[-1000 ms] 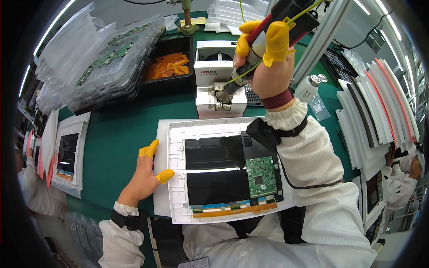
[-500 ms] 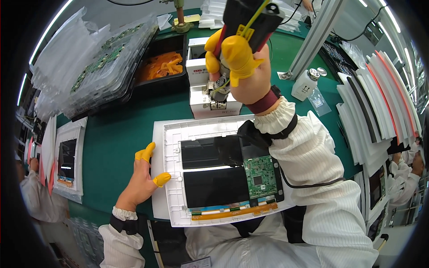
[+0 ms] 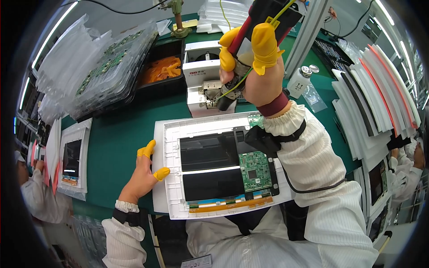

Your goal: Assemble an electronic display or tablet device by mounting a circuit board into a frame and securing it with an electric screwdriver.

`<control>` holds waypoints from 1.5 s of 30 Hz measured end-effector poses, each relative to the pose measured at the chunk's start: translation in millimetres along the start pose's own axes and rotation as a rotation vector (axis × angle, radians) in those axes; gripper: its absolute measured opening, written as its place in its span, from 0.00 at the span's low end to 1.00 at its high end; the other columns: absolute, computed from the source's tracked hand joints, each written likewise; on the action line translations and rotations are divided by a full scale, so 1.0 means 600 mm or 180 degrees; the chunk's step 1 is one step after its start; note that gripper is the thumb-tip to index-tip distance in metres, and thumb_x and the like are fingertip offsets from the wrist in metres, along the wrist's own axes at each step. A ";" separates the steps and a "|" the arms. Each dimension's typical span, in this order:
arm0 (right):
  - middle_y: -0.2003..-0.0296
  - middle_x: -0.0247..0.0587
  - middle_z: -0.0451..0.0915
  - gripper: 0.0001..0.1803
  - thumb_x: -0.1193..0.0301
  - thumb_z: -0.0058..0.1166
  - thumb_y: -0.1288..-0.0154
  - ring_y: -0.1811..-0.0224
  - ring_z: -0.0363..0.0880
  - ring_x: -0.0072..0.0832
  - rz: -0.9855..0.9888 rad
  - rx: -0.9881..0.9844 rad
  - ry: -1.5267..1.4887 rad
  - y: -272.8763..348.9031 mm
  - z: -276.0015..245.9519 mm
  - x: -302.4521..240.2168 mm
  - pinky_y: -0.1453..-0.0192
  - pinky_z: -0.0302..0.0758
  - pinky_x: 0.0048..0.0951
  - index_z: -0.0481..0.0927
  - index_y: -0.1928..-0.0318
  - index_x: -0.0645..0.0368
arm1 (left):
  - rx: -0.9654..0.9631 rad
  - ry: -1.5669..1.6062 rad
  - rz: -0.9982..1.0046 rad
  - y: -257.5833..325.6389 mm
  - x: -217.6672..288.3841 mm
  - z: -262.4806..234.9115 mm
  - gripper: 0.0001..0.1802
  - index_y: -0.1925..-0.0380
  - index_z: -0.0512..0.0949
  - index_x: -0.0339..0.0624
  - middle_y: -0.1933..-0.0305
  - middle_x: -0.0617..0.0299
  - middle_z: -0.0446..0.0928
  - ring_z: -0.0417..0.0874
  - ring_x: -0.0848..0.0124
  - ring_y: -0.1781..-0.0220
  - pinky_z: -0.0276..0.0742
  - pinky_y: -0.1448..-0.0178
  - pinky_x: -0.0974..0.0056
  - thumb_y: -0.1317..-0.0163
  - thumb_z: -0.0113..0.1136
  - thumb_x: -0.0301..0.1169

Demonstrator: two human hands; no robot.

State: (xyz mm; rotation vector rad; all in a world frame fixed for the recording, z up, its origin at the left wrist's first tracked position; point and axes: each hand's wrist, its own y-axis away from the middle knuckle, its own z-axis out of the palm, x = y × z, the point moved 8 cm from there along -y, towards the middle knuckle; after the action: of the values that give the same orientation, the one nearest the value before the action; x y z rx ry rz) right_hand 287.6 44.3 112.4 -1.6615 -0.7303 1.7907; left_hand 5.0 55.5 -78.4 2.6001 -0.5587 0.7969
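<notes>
right hand [image 3: 261, 73] grip closed round a black electric screwdriver [image 3: 250, 40], tip down at the white screw feeder box [image 3: 203, 87] behind the panel. left hand [image 3: 142, 176] open, fingers resting on left edge of the white display panel [image 3: 170, 147] on green bench [image 3: 116, 134].

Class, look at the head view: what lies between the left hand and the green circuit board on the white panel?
In the head view, two dark rectangular sheets lie between the left hand and the green circuit board, inside the white panel frame.

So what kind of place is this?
Probably an electronics assembly line. A screen panel with a green circuit board lies on the bench, the right hand holds a power screwdriver, and trays of boards sit nearby.
</notes>
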 end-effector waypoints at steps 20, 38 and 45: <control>0.75 0.42 0.75 0.20 0.59 0.49 0.34 0.78 0.73 0.23 -0.0487 -0.0336 0.0342 -0.012 0.034 0.023 0.75 0.71 0.20 0.71 0.59 0.69 | -0.0043 0.0040 -0.0037 -0.001 0.000 0.000 0.51 0.35 0.50 0.42 0.48 0.52 0.59 0.62 0.62 0.53 0.61 0.41 0.63 0.52 0.64 0.53; 0.80 0.38 0.74 0.18 0.59 0.42 0.31 0.83 0.72 0.21 0.0426 -0.0226 0.0025 -0.013 0.042 0.036 0.79 0.70 0.19 0.72 0.63 0.64 | -0.0011 -0.0007 -0.0042 0.002 0.005 0.000 0.51 0.34 0.49 0.44 0.45 0.53 0.58 0.62 0.63 0.52 0.62 0.41 0.64 0.52 0.65 0.50; 0.78 0.42 0.73 0.32 0.46 0.34 0.33 0.83 0.71 0.25 0.0374 -0.0068 -0.0253 0.037 0.010 -0.029 0.78 0.70 0.23 0.71 0.58 0.67 | 0.0101 -0.0029 0.0088 -0.001 0.006 -0.001 0.49 0.34 0.50 0.44 0.46 0.52 0.59 0.63 0.63 0.54 0.63 0.43 0.65 0.51 0.65 0.47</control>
State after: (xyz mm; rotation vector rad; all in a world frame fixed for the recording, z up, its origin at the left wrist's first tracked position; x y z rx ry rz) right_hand 281.5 16.2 108.4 -1.6865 -0.7011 1.9465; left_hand 7.9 55.6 -75.8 2.6315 -0.5904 0.8096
